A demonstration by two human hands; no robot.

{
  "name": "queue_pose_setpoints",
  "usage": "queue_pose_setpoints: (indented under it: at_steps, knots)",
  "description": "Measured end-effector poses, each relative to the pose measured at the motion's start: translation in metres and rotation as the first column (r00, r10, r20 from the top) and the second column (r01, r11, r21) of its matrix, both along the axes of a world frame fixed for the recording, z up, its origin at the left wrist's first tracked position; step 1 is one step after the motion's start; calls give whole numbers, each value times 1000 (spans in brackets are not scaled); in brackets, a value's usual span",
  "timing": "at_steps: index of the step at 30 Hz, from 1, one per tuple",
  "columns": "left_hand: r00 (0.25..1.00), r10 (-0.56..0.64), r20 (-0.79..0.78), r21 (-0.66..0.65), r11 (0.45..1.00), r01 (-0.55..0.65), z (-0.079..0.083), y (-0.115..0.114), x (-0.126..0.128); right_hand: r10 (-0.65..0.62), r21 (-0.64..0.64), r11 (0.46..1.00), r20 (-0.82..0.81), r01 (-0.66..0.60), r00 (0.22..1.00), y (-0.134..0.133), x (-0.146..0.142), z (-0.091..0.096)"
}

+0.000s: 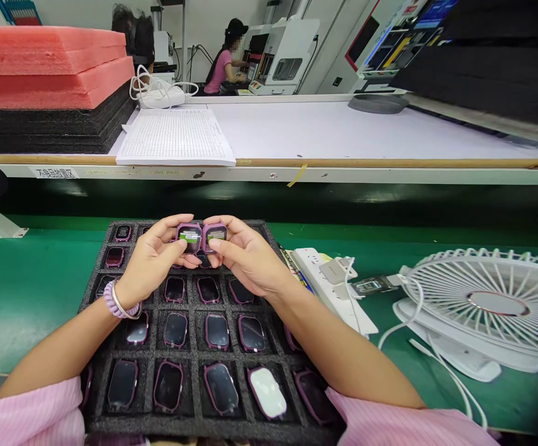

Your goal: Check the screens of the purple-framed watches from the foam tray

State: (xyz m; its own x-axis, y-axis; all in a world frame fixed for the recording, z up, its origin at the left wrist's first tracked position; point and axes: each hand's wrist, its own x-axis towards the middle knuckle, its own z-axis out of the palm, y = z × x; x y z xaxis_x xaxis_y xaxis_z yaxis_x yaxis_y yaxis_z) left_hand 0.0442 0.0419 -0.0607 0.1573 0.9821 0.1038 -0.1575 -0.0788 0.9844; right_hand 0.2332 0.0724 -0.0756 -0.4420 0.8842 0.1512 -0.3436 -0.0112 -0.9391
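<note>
Left hand (150, 263): grasps one purple watch case (189, 237).
Right hand (245, 257): grasps second case (215, 235).
Foam tray (96, 291): most slots filled.

A white fan (491, 306) lay beside a power strip (317, 272); pink foam sheets (46, 68) topped black ones (50, 124) near a printed form (176, 137).

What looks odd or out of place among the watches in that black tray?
One watch in the front row of the foam tray shows a pale, whitish face, while its neighbours look dark. Each hand, left hand and right hand, holds a watch body above the tray.
</note>
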Motion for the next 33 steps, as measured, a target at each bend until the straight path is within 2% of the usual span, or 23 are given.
queue_pose_setpoints:
  at_steps: [5,14,17,23,28,33]
  knots:
    - [999,29,27,9,1000,-29,10,7,-1,28,16,999,-7,-27,1000,6,0,9]
    - [999,33,25,140,989,-36,56,43,-6,32,220,975,-28,-25,999,48,-7,48]
    - [998,46,38,170,984,-52,67,49,-7,20,269,963,-39,-9,999,56,-12,59]
    - [998,48,50,231,971,-58,77,50,-5,-46,319,946,-32,53,998,63,-19,68]
    - [999,46,20,270,962,-50,86,52,-4,-18,355,934,-57,37,998,67,-16,77]
    - [998,56,36,332,941,-65,99,62,-2,-3,381,924,-93,39,996,77,-14,95]
